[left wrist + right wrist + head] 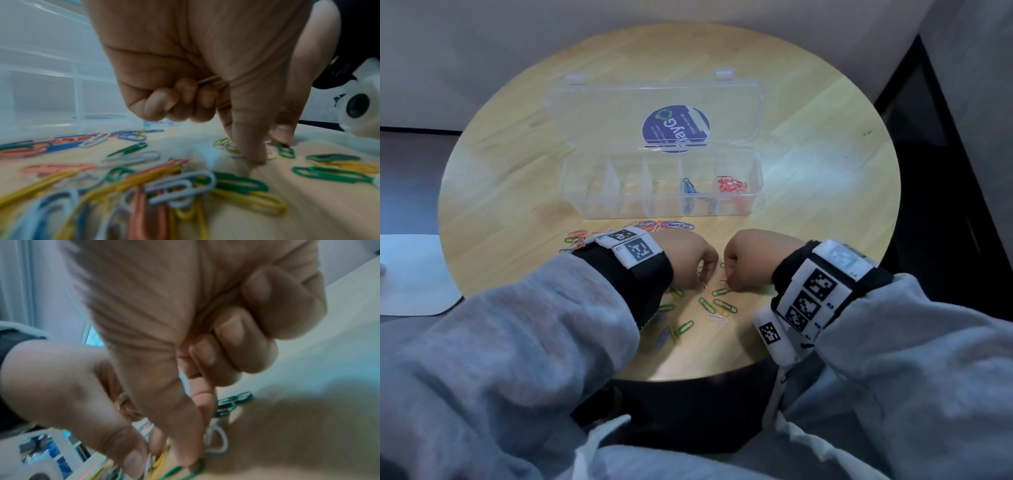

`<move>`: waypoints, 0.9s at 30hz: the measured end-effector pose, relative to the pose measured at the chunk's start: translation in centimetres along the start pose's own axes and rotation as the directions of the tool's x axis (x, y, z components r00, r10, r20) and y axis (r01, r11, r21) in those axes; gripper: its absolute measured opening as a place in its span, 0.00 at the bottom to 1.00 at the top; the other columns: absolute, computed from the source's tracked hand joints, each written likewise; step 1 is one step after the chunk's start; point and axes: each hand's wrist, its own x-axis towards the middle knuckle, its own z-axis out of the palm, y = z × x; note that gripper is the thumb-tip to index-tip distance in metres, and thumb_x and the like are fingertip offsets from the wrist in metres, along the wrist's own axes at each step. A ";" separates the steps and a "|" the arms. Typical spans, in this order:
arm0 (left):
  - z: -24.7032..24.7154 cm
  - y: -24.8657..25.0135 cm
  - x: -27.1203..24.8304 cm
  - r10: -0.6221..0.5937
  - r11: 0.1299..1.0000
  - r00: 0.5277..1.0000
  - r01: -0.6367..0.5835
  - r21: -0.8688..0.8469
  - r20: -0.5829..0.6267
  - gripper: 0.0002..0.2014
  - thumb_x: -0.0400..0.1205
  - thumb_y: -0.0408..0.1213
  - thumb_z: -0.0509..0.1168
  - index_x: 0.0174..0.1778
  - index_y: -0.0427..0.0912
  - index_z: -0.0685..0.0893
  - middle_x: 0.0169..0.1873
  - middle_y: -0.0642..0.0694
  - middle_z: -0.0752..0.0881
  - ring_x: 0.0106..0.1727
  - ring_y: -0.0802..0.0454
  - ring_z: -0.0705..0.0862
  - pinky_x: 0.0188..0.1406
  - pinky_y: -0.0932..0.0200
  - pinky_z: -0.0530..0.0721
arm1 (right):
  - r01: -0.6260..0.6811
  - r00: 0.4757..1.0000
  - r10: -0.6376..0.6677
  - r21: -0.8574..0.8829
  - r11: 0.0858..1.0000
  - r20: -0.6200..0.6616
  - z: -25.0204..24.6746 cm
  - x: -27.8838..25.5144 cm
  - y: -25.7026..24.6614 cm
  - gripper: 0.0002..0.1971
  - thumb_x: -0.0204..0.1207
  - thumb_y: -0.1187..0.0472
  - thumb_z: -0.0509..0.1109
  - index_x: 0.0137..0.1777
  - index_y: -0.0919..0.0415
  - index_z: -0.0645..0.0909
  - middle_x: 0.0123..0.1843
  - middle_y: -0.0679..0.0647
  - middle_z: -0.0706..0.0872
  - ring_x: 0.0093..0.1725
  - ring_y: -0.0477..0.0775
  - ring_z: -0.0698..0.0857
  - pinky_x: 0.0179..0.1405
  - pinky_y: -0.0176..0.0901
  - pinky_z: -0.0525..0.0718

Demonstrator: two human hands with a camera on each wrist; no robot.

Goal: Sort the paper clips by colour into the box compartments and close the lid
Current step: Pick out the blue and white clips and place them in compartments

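Observation:
A clear compartment box [585, 192] stands open on the round wooden table, its lid [619, 113] laid back. Blue clips [689, 186] lie in the fourth compartment and red clips [732, 185] in the rightmost one. Both hands hover fingers-down over loose clips [717, 305] near the front edge. My left hand [703, 279] pinches a white clip [704, 286] at the table, with more pale clips [211, 81] tucked under its curled fingers. My right hand [727, 281] pinches another white clip [217, 441] between thumb and forefinger.
More mixed clips [654, 226] lie in a row in front of the box and under my left wrist. A white flat object [410, 274] sits off the table's left. The table's front edge [688, 375] is close to my body.

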 end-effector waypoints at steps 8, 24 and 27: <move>-1.1 -1.1 -1.0 -0.097 0.790 0.994 0.110 -0.603 0.054 0.09 0.74 0.35 0.64 0.30 0.47 0.73 0.28 0.54 0.80 0.27 0.55 0.71 0.29 0.62 0.71 | -0.020 0.999 0.030 0.356 0.934 -0.022 -3.3 -1.2 1.8 0.11 0.70 0.61 0.71 0.29 0.56 0.73 0.28 0.50 0.79 0.26 0.50 0.75 0.31 0.39 0.74; -1.7 0.1 -1.5 -0.030 0.649 0.983 0.155 -0.745 0.178 0.11 0.77 0.27 0.61 0.36 0.49 0.80 0.23 0.51 0.74 0.22 0.57 0.68 0.22 0.67 0.64 | -0.092 0.994 0.046 0.554 0.827 0.097 -3.7 -1.8 2.1 0.14 0.76 0.74 0.56 0.35 0.63 0.80 0.30 0.55 0.78 0.28 0.51 0.78 0.26 0.34 0.82; -1.4 1.2 -1.8 -0.025 0.929 0.988 0.079 -0.361 0.152 0.03 0.73 0.43 0.71 0.38 0.53 0.83 0.23 0.56 0.75 0.27 0.59 0.72 0.30 0.62 0.68 | -0.093 0.994 0.053 0.491 0.866 0.095 -3.6 -1.8 2.1 0.11 0.74 0.71 0.59 0.35 0.64 0.80 0.29 0.54 0.78 0.28 0.51 0.77 0.27 0.36 0.79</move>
